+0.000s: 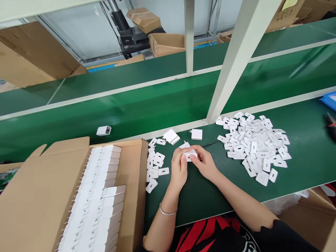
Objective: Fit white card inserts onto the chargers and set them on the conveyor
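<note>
Both of my hands meet over the green worktop, closed around one white charger (190, 154). My left hand (179, 167) grips its left side, and my right hand (204, 162) has the thumb pressed on its near face, which shows a slot. Just behind my fingers, another white piece (184, 144) is partly hidden. Two more chargers with prongs lie beyond, a larger one (171, 136) and a smaller one (196, 134). A thin dark tool (210, 144) points out to the right from behind my right hand.
A cardboard box (139, 196) with rows of white chargers stands at left. White slotted plates lie in a small group (154, 164) beside it and a large pile (256, 143) at right. A pale post (231, 63) rises behind. Pliers (331, 120) lie far right.
</note>
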Demonstrator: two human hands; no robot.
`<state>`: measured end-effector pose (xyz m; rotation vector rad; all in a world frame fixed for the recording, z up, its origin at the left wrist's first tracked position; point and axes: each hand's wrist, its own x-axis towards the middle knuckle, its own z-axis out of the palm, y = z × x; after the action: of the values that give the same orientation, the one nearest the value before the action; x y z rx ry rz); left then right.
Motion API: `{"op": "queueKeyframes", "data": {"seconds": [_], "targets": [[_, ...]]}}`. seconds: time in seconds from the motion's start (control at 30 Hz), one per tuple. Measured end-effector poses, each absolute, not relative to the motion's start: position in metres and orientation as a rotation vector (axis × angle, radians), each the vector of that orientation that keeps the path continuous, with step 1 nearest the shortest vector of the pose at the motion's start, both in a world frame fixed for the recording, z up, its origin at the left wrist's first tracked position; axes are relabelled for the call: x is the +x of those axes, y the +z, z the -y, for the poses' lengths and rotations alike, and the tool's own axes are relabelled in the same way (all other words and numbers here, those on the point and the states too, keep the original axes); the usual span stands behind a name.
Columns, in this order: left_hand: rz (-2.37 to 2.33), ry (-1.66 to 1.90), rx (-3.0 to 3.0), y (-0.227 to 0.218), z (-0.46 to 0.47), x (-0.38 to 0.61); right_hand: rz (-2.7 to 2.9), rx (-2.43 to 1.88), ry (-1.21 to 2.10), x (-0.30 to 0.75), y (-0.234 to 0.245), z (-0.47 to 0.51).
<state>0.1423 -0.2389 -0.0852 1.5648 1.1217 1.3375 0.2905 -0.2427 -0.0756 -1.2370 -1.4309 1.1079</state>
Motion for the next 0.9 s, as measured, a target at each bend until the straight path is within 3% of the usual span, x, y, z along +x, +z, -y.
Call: {"op": "queueKeyframes", "data": {"seconds": [0.37,0.6,0.9], "targets": [[-1.008,1.357,1.067,-0.092,0.242,0.147,1.643,-1.125,0.773,0.297,-0.075,0.242],[-0.73,1.18,0.805,-0.08,0.24,0.149,1.77,-1.075,0.638,0.3,-0.069,0.238],[-0.814,1.283,1.011,-0.074,0.226,0.141,1.71,-1.039,0.53,0.303,-0.071,0.236]]}}
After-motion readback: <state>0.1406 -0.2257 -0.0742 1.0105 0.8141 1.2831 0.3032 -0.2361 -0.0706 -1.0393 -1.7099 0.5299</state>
